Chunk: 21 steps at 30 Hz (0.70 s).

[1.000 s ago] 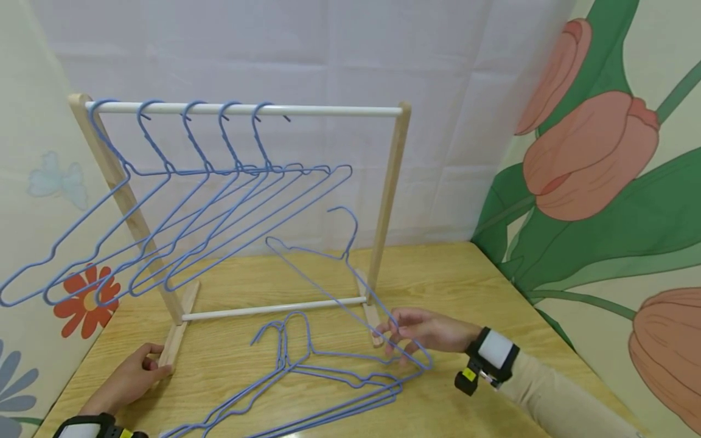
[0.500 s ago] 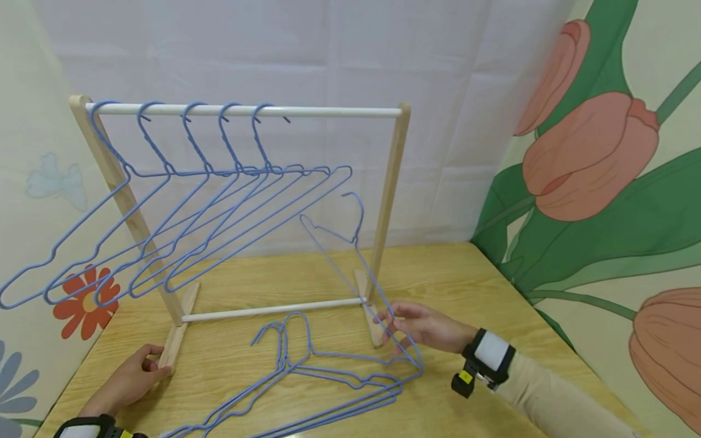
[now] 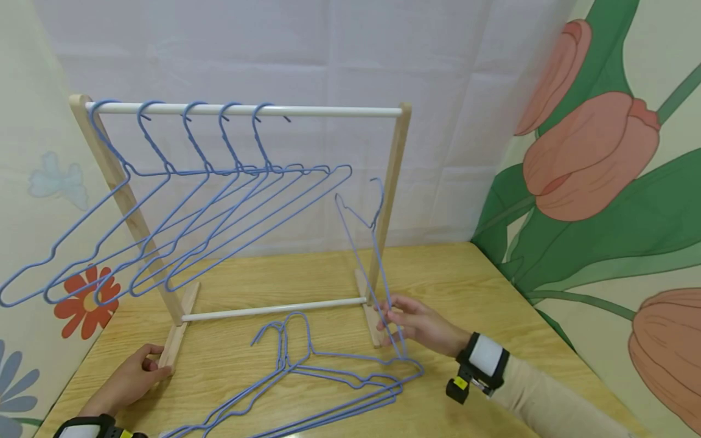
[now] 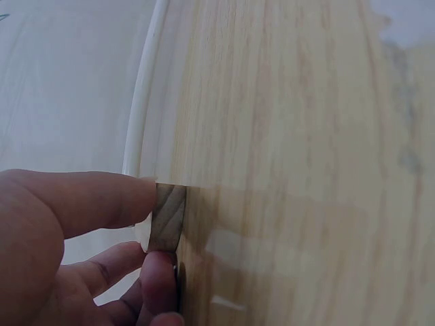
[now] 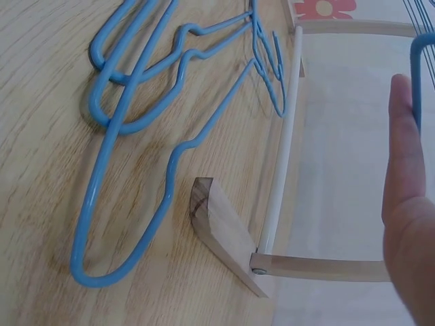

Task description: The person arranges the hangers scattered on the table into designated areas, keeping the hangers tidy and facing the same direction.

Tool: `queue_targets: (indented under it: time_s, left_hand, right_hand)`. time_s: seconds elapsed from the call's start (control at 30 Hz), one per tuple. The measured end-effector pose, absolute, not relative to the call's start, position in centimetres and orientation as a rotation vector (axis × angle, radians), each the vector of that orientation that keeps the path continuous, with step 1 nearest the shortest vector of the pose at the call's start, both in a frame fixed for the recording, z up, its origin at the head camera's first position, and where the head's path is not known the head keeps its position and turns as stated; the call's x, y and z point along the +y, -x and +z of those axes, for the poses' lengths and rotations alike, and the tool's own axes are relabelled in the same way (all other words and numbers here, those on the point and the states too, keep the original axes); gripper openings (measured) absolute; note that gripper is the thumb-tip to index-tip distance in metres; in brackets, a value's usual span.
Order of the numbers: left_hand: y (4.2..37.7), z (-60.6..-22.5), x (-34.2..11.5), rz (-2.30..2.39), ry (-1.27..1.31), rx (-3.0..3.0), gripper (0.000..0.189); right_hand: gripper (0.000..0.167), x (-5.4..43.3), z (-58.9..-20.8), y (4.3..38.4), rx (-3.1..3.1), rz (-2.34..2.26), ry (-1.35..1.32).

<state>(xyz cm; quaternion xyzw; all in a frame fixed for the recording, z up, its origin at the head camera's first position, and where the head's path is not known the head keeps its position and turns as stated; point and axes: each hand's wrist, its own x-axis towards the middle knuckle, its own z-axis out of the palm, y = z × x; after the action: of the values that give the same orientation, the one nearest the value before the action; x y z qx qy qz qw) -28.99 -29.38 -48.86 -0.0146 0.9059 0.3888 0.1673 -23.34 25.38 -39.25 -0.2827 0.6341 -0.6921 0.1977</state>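
My left hand [image 3: 128, 378] pinches the front end of the wooden left foot [image 3: 174, 348] of a small clothes rack. In the left wrist view, the thumb and fingers [image 4: 88, 204] press on either side of that foot's end [image 4: 167, 221]. My right hand [image 3: 423, 323] holds a blue clothes hanger [image 3: 380, 263] by its lower corner, hook upward, just in front of the rack's right post [image 3: 393, 167]. Only part of this hanger [image 5: 416, 75] shows in the right wrist view. Several like hangers [image 3: 197, 149] hang from the white top rail [image 3: 339, 111], towards the left.
More loose blue hangers [image 3: 350, 355] lie overlapping on the wooden table [image 3: 449, 274] in front of the rack. A white lower rail [image 3: 274, 311] joins the rack's feet. Behind stands a pale backdrop [image 3: 438, 61]; tulips [image 3: 591, 155] decorate the right wall.
The hanger in my right hand has risen and moved right, turning more upright and edge-on. My right hand has shifted slightly up and left. The left hand stays on the rack's foot.
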Motion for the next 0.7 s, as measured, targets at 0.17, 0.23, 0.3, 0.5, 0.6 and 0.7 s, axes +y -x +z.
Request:
queue_targets:
  time_s: [0.17, 0.23, 0.3, 0.5, 0.6, 0.7]
  left_hand:
    - [28.9, -48.7, -29.3, 1.109, 0.044, 2.575, 0.057]
    - [28.9, -48.7, -29.4, 1.109, 0.032, 2.577, 0.058]
    - [28.8, -48.6, -29.3, 1.11, 0.033, 2.575, 0.058]
    - [28.9, -48.5, -29.3, 1.111, 0.057, 2.566, 0.059]
    - [28.9, -48.6, -29.3, 1.112, 0.055, 2.569, 0.059]
    - [28.9, -48.7, -29.3, 1.112, 0.051, 2.576, 0.059]
  right_hand:
    - [0.02, 24.7, -38.8, 23.3, 1.844, -1.947, 0.801]
    - [0.018, 24.5, -38.6, 23.2, 1.895, -1.96, 0.785]
    - [0.016, 24.2, -38.3, 23.2, 1.951, -1.977, 0.761]
    - [0.013, 23.5, -37.4, 23.3, 2.036, -2.025, 0.742]
    - [0.016, 23.1, -37.0, 23.3, 2.058, -2.03, 0.782]
    - [0.016, 22.5, -36.6, 23.2, 2.102, -2.035, 0.806]
